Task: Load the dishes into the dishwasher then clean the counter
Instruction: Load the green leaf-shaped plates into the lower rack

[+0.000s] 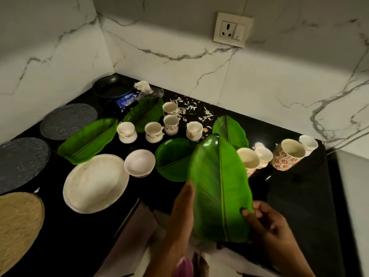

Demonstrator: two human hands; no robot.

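Item in hand: green leaf-shaped plate [219, 188], lifted off counter, tilted near upright, over counter front edge.
Grip, left hand [182, 208]: palm and fingers flat along plate's left rim, closed against it.
Grip, right hand [267, 222]: thumb pinches lower right rim; fingers behind plate, not visible.
Handling (judged): looks rigid, glossy, prob. light plastic/melamine; smooth so may slip. Hold by opp. rims, as now.
Other dishes: more leaf plates [87, 140], white round plate [95, 182], white bowl [139, 162], floral cups [287, 154], some on their sides. Ceramic by look, so fragile; lift singly.
Surface: black polished counter [299, 196], crowded; white scraps [189, 108] near back wall need wiping.
Room: corner, marble-look wall tiles [259, 80], wall socket [232, 30]. Dishwasher not in view.
Progress (judged): early; most dishes unloaded.
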